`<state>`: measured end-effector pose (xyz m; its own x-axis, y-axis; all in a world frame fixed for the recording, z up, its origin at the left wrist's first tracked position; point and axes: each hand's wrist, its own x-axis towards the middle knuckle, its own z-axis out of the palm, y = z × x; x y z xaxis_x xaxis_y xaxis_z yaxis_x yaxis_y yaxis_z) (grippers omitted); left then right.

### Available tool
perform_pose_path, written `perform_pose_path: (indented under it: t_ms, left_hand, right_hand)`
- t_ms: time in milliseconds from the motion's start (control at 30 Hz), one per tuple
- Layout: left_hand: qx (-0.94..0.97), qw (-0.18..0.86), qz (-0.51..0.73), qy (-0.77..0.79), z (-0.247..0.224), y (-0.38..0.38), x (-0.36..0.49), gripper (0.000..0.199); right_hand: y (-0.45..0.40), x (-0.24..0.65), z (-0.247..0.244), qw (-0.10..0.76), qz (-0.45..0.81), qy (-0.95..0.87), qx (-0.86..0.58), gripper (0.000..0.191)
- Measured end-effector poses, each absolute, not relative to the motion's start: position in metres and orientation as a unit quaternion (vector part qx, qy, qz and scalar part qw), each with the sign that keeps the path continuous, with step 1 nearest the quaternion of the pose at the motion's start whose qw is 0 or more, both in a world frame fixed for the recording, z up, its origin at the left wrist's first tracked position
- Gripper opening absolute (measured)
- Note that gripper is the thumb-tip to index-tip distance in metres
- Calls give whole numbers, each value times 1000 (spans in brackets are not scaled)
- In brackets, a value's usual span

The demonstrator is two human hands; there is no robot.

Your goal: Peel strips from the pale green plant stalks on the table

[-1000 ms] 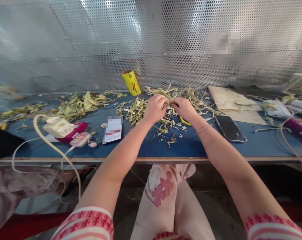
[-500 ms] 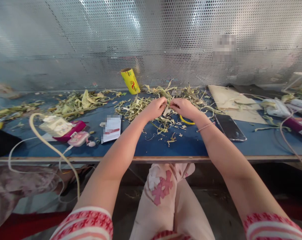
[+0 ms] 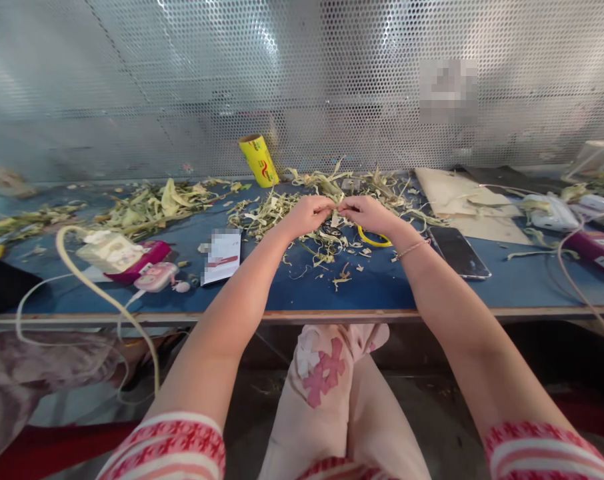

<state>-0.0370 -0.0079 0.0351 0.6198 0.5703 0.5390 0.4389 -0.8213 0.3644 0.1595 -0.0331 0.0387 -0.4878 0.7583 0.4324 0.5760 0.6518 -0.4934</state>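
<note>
My left hand point(image 3: 309, 215) and my right hand point(image 3: 366, 212) are close together over a heap of pale green, dried-looking plant strips point(image 3: 267, 213) on the blue table point(image 3: 332, 293). The fingers of both hands are pinched, their tips nearly meeting. Whatever lies between them is too small to make out, though plant strips show just behind and below. Beside my right hand, partly under its wrist, is a yellow ring-shaped handle point(image 3: 375, 239). Fine scraps point(image 3: 342, 277) are scattered on the table nearer to me.
A yellow tube point(image 3: 259, 161) stands tilted behind the heap. Phones lie left point(image 3: 222, 257) and right point(image 3: 459, 253) of my arms. Another plant pile point(image 3: 167, 200), a magenta-and-cream device point(image 3: 125, 257) with a hose, and brown card point(image 3: 467, 200) are nearby. A perforated metal panel point(image 3: 302, 87) rises behind.
Both hands stay over the heap, still pinched. The fingertips have come slightly closer together, and the view has shifted a little.
</note>
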Motion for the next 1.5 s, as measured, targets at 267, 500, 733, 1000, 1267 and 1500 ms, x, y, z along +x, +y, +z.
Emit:
perform_pose_path:
  t_ms: [267,500,733,1000,1267,1500]
  left_hand:
    - [890,103,353,271,31,-4,-37,23]
    - [849,156,387,326,35,-11,-36,20]
    - [750,320,460,352,33,-16,-27,34]
    - [554,596,481,328,20,-17,-8,29]
    - [526,570,517,361,22,-17,-8,22]
    - [697,221,559,389,12,-7,-16,28]
  right_hand:
    - [-31,159,36,334,138,-848,-387,13]
    - [-27,161,33,367,32,-850,-376,19]
    - [-24,163,33,349,-128,-867,-333,29]
    - [-23,159,28,366,-164,-851,-338,27]
    - [-29,150,32,456,-106,-803,-370,22]
    - [-42,133,35,452,45,-770,-448,20]
